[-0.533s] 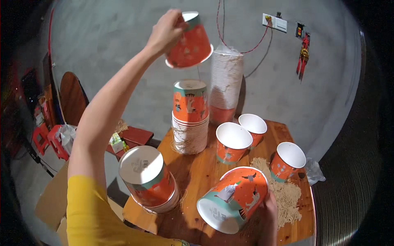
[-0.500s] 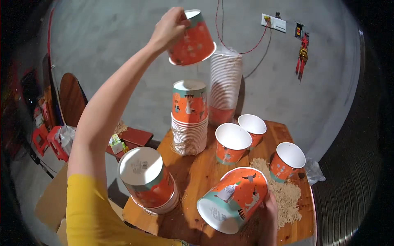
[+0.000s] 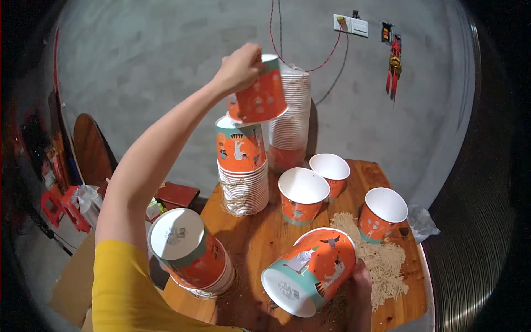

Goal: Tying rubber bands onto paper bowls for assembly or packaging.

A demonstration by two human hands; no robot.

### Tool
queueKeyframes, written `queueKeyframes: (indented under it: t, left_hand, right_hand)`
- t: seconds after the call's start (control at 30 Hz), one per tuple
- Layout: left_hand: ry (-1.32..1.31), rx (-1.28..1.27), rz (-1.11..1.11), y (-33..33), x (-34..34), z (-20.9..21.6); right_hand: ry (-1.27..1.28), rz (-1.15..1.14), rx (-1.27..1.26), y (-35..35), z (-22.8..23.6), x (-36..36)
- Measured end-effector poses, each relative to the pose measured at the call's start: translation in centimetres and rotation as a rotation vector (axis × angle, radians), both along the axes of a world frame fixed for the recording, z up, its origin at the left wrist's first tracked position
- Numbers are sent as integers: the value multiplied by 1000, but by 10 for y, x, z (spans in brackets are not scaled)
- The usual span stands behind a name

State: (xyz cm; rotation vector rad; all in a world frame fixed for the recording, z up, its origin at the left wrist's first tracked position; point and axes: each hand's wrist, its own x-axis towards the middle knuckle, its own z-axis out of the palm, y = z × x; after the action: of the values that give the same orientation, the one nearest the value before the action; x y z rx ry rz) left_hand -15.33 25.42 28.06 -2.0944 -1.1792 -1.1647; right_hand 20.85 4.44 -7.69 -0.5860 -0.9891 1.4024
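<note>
My left hand (image 3: 243, 69) is closed around the base end of an upside-down orange paper bucket (image 3: 266, 97) with a teal band. Its rim hangs right at the top of an inverted bucket stack (image 3: 240, 149); whether they touch I cannot tell. At the front, my right hand (image 3: 360, 282) grips a tilted orange bucket (image 3: 321, 260) by its rim side, its white base facing me. The fingers are partly hidden behind it. Another inverted stack (image 3: 193, 260) leans at the near left. Pale shredded filler (image 3: 387, 271) lies beside my right hand.
Upright orange buckets (image 3: 303, 188) (image 3: 330, 169) (image 3: 385, 207) stand on the right of the wooden table (image 3: 243, 249). A tall stack in clear plastic (image 3: 290, 110) rises by the wall. Red stools (image 3: 74, 207) and a cardboard box (image 3: 69, 276) are at the left; a red cord (image 3: 332, 52) hangs behind.
My left hand has lowered its bucket toward the inverted stack in the middle. The right hand still grips the tilted bucket. The whole view has shifted slightly.
</note>
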Motion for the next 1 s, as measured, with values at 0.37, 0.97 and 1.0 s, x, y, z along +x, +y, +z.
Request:
queueKeyframes:
  t: [0.37,0.97,1.0]
  left_hand:
    - [-63,-425,76,22,-51,-99]
    - [-454,-407,-386,8,-21,-126]
    - [-495,-459,-389,-12,-43,-122]
  right_hand:
    - [50,-20,-139,2,-7,-2]
    - [303,226,-116,90,109,-39]
    - [472,313,-240,124,108,-60]
